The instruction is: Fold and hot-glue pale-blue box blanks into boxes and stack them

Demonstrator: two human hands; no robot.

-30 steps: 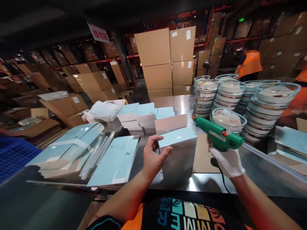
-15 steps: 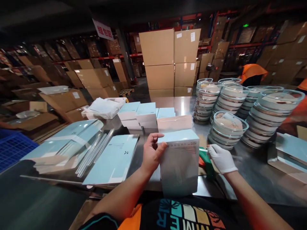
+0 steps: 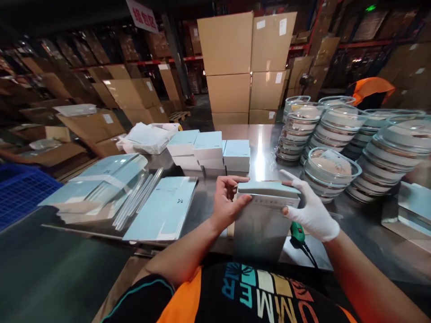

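Observation:
A light blue and white box (image 3: 262,215) stands on the steel table (image 3: 205,211) right in front of me. My bare left hand (image 3: 226,204) grips its left top edge, fingers curled over the lid. My right hand (image 3: 311,211), in a white glove, presses on the right top edge with the fingers spread over the lid. The green glue gun (image 3: 297,233) lies on the table just under my right hand, mostly hidden by the box.
Flat light blue box blanks (image 3: 161,213) and clear sleeves lie at the left. Three closed blue boxes (image 3: 208,150) stand behind. Stacks of glass bowls with lids (image 3: 332,130) fill the right. Brown cartons (image 3: 242,67) rise beyond. A person in orange (image 3: 370,89) stands far right.
My right hand set down the green glue gun and moved onto the box's right top edge. The box flap has been folded shut, and my left hand stayed on the left side.

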